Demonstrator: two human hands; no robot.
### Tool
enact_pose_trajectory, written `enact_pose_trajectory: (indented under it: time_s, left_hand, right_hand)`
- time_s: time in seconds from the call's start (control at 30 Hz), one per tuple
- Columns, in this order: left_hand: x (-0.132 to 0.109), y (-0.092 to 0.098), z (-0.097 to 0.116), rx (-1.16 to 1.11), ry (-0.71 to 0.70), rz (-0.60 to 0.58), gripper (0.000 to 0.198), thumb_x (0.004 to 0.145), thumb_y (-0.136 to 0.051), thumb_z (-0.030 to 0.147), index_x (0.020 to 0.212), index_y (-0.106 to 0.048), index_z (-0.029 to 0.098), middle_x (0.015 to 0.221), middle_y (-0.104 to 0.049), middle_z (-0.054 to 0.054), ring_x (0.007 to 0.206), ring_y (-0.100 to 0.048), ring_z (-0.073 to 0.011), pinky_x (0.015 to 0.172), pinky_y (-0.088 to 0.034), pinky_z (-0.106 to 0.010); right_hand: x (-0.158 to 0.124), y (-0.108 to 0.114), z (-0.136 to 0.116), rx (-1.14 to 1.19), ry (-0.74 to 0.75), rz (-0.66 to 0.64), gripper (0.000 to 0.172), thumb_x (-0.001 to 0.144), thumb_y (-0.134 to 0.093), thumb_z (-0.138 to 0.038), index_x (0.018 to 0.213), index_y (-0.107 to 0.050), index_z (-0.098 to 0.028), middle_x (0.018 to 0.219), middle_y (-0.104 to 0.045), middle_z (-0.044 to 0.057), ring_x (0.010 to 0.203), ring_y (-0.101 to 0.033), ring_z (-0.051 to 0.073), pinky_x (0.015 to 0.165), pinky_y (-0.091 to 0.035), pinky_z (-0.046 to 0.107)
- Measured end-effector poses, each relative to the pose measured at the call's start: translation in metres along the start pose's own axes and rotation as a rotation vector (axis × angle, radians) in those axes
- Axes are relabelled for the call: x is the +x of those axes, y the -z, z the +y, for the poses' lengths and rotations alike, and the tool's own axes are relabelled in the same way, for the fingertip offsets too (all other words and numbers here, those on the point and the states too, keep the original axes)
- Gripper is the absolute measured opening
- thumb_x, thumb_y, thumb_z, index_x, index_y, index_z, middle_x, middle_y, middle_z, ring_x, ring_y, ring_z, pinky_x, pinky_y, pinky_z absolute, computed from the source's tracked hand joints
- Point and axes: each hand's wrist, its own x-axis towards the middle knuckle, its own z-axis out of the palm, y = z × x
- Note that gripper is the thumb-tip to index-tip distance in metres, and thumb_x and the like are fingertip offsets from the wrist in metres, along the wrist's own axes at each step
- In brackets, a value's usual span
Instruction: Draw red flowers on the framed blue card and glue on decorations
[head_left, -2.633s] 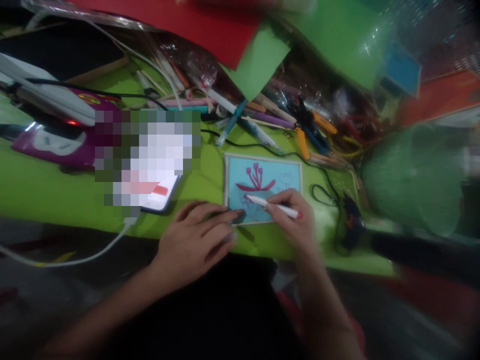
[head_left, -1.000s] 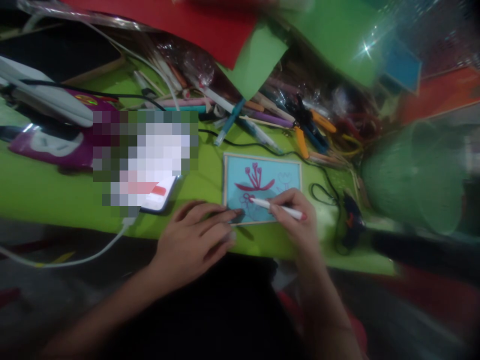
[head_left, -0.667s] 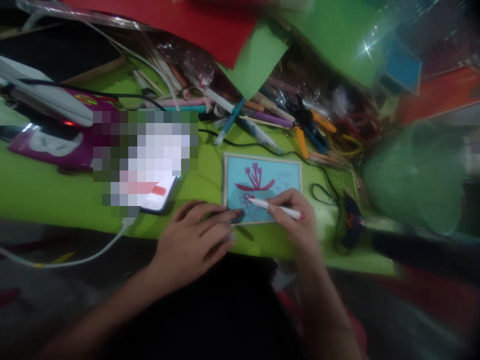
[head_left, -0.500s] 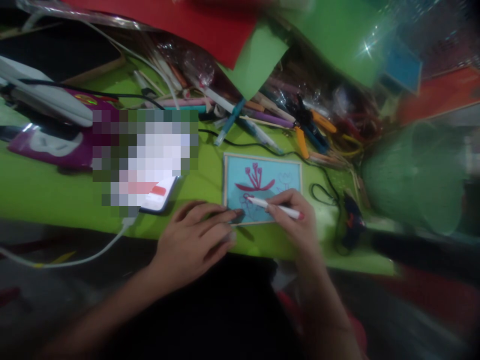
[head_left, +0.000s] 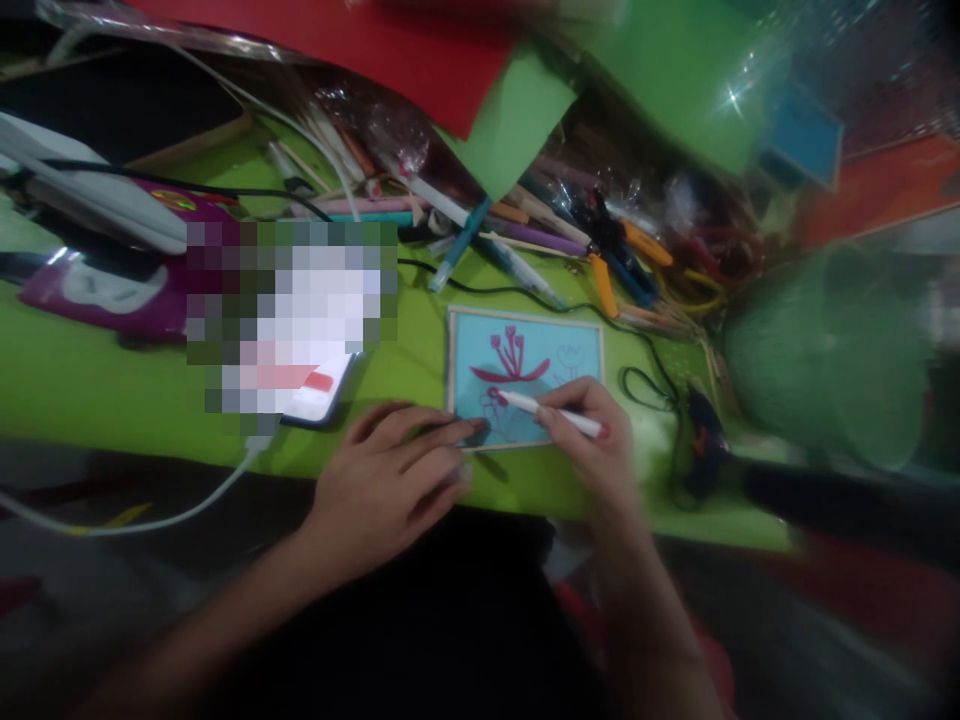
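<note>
A light-blue card in a thin pale frame [head_left: 465, 350] lies flat on the green table. It carries a dark red flower drawing with long leaves, and faint outlined flowers below and to the right. My right hand [head_left: 596, 435] pinches a white marker [head_left: 559, 416] with a red end; its tip touches the outlined flower under the red leaves. Fingers stretched out, my left hand [head_left: 401, 465] rests on the card's lower left corner and the table beside it.
A phone [head_left: 319, 395], partly pixelated, lies left with a white cable [head_left: 202, 515]. Behind the card are several pens, sticks and orange-handled pliers [head_left: 630, 260]. A black cord runs past it. At right stand a green container [head_left: 817, 360] and a dark glue-gun-like tool [head_left: 705, 445].
Slightly more dark red colour shows on the small flower at the marker's tip. The tip has shifted a little; my left hand stays in place.
</note>
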Motion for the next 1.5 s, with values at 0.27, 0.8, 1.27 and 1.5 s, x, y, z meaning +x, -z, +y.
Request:
enact_pose_trajectory:
  time_s: [0.27,0.8,1.27,1.5]
  left_hand:
    - [0.0004,-0.0002,0.0000,-0.006,-0.001,0.006,0.013,0.099,-0.063,0.026,0.110,-0.070,0.026,0.123,-0.080,0.001,0.112,-0.069,-0.0266,0.100,-0.046,-0.047]
    - [-0.0006,0.0005,-0.0001,0.004,0.000,-0.011,0.011,0.100,-0.063,0.026,0.108,-0.069,0.025,0.126,-0.079,0.002,0.113,-0.068,-0.0268,0.099,-0.045,-0.048]
    - [-0.0002,0.0016,0.0003,0.011,-0.003,-0.015,0.010,0.098,-0.064,0.025,0.107,-0.069,0.025,0.125,-0.079,0.001,0.113,-0.069,-0.0269,0.100,-0.047,-0.048]
    - [0.0010,0.0006,0.0003,0.001,0.001,-0.012,0.012,0.099,-0.064,0.025,0.109,-0.069,0.024,0.125,-0.079,0.001,0.113,-0.069,-0.0270,0.100,-0.047,-0.049]
  right_hand:
    - [-0.0005,-0.0008,0.0004,0.055,-0.002,0.001,0.008,0.083,-0.077,-0.027,0.083,-0.071,-0.023,0.071,-0.069,-0.002,0.058,-0.054,0.011,0.050,-0.039,0.023]
    - [-0.0001,-0.0017,-0.0014,0.016,0.003,-0.003,0.008,0.083,-0.078,-0.029,0.086,-0.073,-0.023,0.073,-0.070,-0.002,0.060,-0.056,0.012,0.052,-0.041,0.023]
    - [-0.0012,0.0008,-0.0001,-0.003,-0.013,-0.009,0.010,0.084,-0.078,-0.031,0.085,-0.072,-0.023,0.072,-0.069,-0.002,0.060,-0.055,0.012,0.052,-0.040,0.024]
    - [-0.0021,0.0002,-0.0003,-0.004,-0.018,0.001,0.010,0.084,-0.078,-0.032,0.085,-0.072,-0.023,0.071,-0.068,-0.002,0.059,-0.053,0.012,0.051,-0.039,0.024]
